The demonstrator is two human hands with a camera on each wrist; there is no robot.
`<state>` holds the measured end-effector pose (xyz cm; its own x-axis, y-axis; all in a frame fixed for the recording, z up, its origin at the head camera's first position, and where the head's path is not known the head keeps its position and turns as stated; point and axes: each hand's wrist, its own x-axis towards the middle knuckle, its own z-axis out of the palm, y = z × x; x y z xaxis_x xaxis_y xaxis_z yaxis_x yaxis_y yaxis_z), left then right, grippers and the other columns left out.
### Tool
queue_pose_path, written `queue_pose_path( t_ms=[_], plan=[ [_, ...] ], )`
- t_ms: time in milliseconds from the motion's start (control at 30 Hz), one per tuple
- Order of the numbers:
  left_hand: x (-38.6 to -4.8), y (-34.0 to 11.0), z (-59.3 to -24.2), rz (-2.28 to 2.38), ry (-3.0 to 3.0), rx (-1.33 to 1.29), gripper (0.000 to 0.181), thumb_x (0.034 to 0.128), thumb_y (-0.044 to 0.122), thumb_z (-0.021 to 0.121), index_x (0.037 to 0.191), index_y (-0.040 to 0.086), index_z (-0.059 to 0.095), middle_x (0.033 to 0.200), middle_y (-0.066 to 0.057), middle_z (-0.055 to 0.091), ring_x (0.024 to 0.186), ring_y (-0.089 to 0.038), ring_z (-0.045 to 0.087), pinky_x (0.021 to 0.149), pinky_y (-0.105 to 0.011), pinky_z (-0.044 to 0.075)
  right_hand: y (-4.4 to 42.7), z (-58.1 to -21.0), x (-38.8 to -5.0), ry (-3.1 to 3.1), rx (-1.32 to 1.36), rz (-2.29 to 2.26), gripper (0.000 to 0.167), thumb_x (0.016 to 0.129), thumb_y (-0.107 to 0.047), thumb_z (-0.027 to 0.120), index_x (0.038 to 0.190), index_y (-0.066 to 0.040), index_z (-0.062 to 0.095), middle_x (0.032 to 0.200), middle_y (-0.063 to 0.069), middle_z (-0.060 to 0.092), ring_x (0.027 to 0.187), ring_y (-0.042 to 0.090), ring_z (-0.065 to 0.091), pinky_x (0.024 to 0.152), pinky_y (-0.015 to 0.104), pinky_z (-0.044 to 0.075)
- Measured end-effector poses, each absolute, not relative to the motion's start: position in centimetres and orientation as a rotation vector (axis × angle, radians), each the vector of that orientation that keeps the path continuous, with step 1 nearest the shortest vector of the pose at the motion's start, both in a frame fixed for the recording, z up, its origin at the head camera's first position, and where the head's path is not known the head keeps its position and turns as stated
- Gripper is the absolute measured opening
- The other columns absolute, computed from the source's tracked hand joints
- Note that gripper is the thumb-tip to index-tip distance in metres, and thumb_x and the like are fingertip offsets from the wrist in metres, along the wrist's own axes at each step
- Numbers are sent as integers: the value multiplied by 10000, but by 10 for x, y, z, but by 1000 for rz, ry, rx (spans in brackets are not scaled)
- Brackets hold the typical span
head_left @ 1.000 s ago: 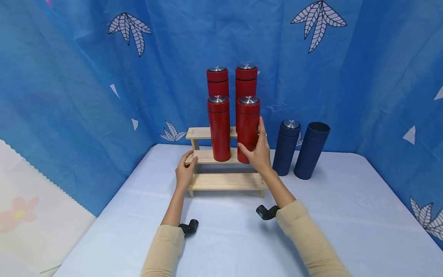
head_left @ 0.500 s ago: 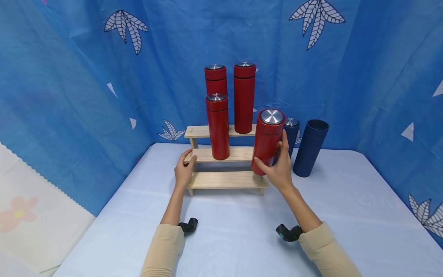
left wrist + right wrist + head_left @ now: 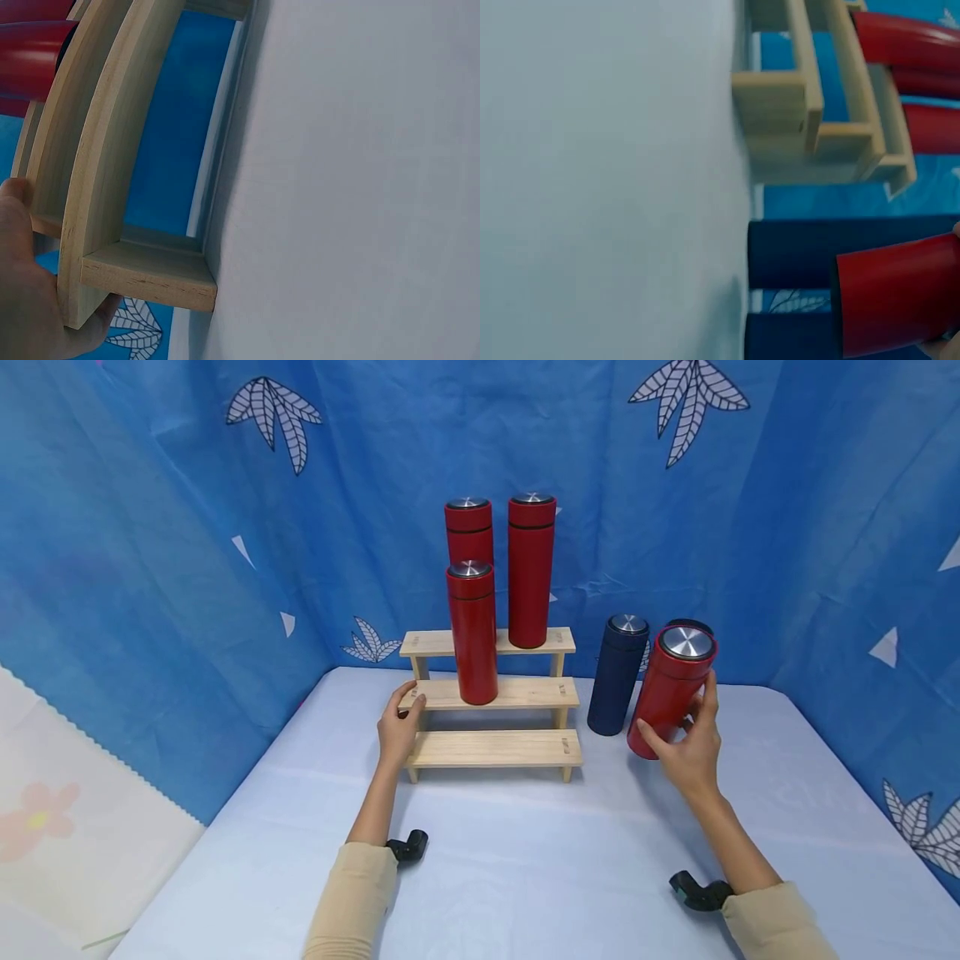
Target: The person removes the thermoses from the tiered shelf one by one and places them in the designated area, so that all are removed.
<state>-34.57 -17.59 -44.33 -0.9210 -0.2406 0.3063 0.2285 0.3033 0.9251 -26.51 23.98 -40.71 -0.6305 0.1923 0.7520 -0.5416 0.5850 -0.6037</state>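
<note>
In the head view my right hand grips a red thermos with a silver-topped lid. It is slightly tilted and hides most of a dark blue thermos behind it. The right wrist view shows this red thermos with its base off the table. Another blue thermos stands just left of it. My left hand holds the left end of the three-step wooden rack at its middle board. One red thermos stands on the middle step; two more, including the right one, stand on the top step.
A pale cloth covers the table. Behind and to the sides hangs a blue curtain with white leaf prints. The bottom step of the rack faces the person.
My right hand has lifted the red thermos off the middle step's right side and carried it rightward and lower, in front of the right blue thermos. My left hand stays on the rack.
</note>
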Motion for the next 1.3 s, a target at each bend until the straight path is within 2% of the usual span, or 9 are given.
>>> queue_pose_path(
  t_ms=[233, 367, 533, 667, 1100, 1300],
  plan=[
    [-345, -176, -443, -1648, -2194, 8, 476, 867, 531, 552, 1295, 329, 509, 1225, -48, 561, 890, -371, 584, 657, -348, 431, 266, -430, -265, -2053, 126, 1129, 1124, 678, 0, 795, 1492, -245, 60, 1328, 144, 415, 1138, 263, 451, 822, 122, 389],
    [-345, -175, -443, -1643, -2201, 14, 483, 868, 537, 547, 1300, 324, 507, 1250, -31, 545, 876, -309, 587, 670, -346, 438, 273, -437, -265, -2072, 75, 1164, 1130, 694, -17, 790, 1487, -298, 35, 1335, 128, 412, 1136, 264, 449, 819, 153, 419],
    [-345, -174, -442, -1635, -2200, 19, 480, 867, 539, 548, 1294, 323, 512, 1269, -17, 535, 865, -225, 584, 686, -359, 447, 279, -445, -269, -2072, 27, 1178, 1119, 712, -30, 777, 1483, -318, 19, 1325, 118, 423, 1114, 285, 468, 825, 341, 481],
    [-345, -174, -441, -1624, -2199, 17, 463, 870, 532, 549, 1287, 335, 516, 1285, -18, 526, 862, -227, 586, 686, -359, 449, 280, -446, -271, -2076, 24, 1197, 1109, 730, -39, 764, 1481, -326, 1, 1334, 130, 408, 1127, 318, 458, 815, 514, 455],
    [-345, -176, -441, -1625, -2204, 12, 485, 872, 534, 543, 1303, 317, 507, 1275, -19, 533, 874, -222, 581, 692, -354, 445, 278, -447, -272, -2140, 43, 1210, 1108, 743, -22, 754, 1487, -294, -21, 1377, 123, 365, 1179, 302, 409, 842, 555, 425],
    [-343, -175, -440, -1617, -2201, 10, 461, 880, 511, 549, 1294, 313, 516, 1282, -15, 530, 865, -226, 583, 691, -353, 446, 276, -444, -270, -2118, 82, 1190, 1119, 725, 14, 749, 1493, -256, -19, 1415, 112, 314, 1231, 268, 358, 907, 547, 385]
  ],
)
